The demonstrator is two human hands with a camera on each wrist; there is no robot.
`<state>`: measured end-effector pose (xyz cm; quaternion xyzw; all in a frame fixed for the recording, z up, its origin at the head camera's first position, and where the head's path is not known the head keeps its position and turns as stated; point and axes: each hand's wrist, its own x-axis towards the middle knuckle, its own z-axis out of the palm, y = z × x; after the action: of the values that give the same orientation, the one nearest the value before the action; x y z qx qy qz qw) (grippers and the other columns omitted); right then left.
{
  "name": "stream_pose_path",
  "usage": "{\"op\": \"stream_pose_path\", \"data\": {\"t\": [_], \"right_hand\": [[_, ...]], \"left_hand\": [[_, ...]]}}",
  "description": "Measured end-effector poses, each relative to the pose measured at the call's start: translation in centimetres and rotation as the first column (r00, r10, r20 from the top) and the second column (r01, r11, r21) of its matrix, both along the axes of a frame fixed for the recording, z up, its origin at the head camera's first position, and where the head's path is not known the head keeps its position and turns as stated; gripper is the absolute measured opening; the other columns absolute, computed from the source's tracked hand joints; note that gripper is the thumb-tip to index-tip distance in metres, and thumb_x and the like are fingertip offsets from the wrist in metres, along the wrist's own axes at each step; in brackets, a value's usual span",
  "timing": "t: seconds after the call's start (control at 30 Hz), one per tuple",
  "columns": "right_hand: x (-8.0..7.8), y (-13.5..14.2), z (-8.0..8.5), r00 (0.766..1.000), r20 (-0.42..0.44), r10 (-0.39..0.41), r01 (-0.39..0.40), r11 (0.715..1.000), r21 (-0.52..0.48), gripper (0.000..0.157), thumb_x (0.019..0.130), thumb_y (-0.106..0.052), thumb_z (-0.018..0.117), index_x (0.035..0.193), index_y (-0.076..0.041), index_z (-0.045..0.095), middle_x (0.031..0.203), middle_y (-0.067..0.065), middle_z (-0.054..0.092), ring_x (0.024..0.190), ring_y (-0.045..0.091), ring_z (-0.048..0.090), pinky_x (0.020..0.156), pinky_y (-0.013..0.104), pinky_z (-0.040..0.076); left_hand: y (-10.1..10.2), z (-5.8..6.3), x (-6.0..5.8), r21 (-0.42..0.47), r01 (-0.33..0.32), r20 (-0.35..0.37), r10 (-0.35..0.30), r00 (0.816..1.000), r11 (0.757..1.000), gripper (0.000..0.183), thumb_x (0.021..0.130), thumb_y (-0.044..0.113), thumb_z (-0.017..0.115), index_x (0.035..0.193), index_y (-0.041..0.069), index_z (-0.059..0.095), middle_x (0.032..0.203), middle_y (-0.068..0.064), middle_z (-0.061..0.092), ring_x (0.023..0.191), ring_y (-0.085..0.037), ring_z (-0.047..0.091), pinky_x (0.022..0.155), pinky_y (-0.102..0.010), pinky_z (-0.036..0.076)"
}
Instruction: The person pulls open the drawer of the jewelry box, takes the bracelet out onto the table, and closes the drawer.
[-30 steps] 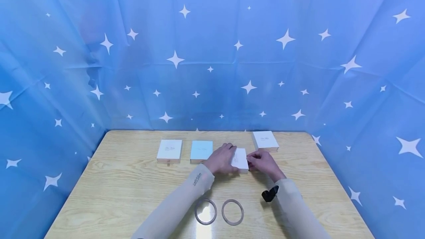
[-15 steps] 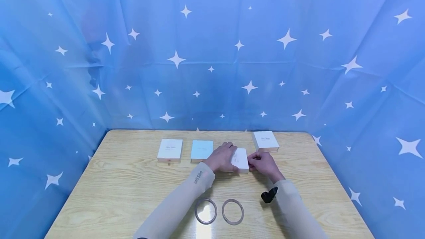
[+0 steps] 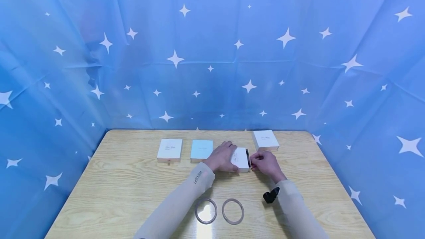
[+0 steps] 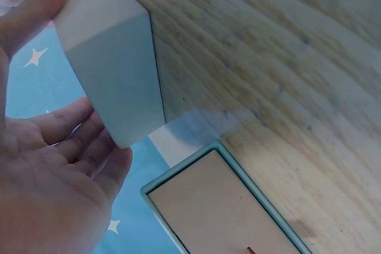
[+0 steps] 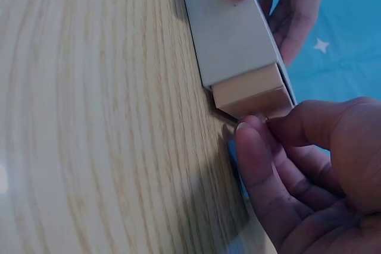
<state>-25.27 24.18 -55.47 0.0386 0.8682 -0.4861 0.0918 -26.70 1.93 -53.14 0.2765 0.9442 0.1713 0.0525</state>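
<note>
A white drawer-style gift box [image 3: 240, 158] lies on the table between both hands. My left hand [image 3: 223, 158] grips its sleeve, thumb on the near side and fingers on the far side, as the left wrist view shows on the box sleeve [image 4: 116, 57]. On the box's right end, my right hand [image 3: 265, 163] pinches at the front of the tan inner drawer [image 5: 253, 92], which sticks out a short way from the sleeve. A dark gap shows at the drawer's top in the head view. What the pinching fingertips hold is mostly hidden.
A light blue box [image 3: 201, 150] sits just left of my left hand, with a white box [image 3: 169, 149] farther left. Another white box [image 3: 265, 140] stands behind my right hand. Two bangle-like rings, one left [image 3: 206, 223] and one right [image 3: 232, 223], lie near the front of the wooden table [image 3: 132, 194].
The drawer has slid out a little to the right from the white sleeve, and my right hand has shifted slightly right with it. My left hand stays in place.
</note>
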Motion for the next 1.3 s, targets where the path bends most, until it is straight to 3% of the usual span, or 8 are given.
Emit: {"op": "stream_pose_path", "data": {"t": [0.37,0.63,1.3], "right_hand": [[0.3,0.7,0.1,1.0,0.001,-0.014,0.014,0.999,0.031,0.017,0.099,-0.007,0.061,0.105,0.003,0.073,0.087,0.015,0.074,0.071,0.017,0.072,0.066,0.031,0.063],[0.1,0.8,0.1,1.0,0.002,-0.013,0.013,1.0,0.021,0.018,0.1,-0.009,0.061,0.106,0.003,0.072,0.089,0.015,0.074,0.071,0.017,0.072,0.066,0.03,0.063],[0.0,1.9,-0.1,0.999,-0.033,-0.011,0.012,0.999,0.048,0.017,0.099,-0.006,0.061,0.104,0.005,0.073,0.085,0.014,0.075,0.068,0.017,0.072,0.065,0.032,0.062]], "left_hand": [[-0.1,-0.1,-0.1,0.001,-0.012,0.024,0.012,1.0,1.0,0.094,0.075,0.051,0.088,0.151,0.012,0.048,0.141,-0.004,0.055,0.127,-0.019,0.051,0.109,-0.034,0.047],[0.0,-0.2,-0.1,0.014,-0.018,0.032,0.018,0.999,1.0,0.093,0.074,0.051,0.089,0.149,0.012,0.05,0.137,-0.003,0.057,0.121,-0.018,0.052,0.104,-0.032,0.049],[0.0,-0.3,-0.2,0.004,-0.027,0.066,0.027,0.997,1.0,0.096,0.077,0.052,0.086,0.154,0.012,0.044,0.147,-0.004,0.052,0.135,-0.021,0.048,0.114,-0.037,0.045]]}}
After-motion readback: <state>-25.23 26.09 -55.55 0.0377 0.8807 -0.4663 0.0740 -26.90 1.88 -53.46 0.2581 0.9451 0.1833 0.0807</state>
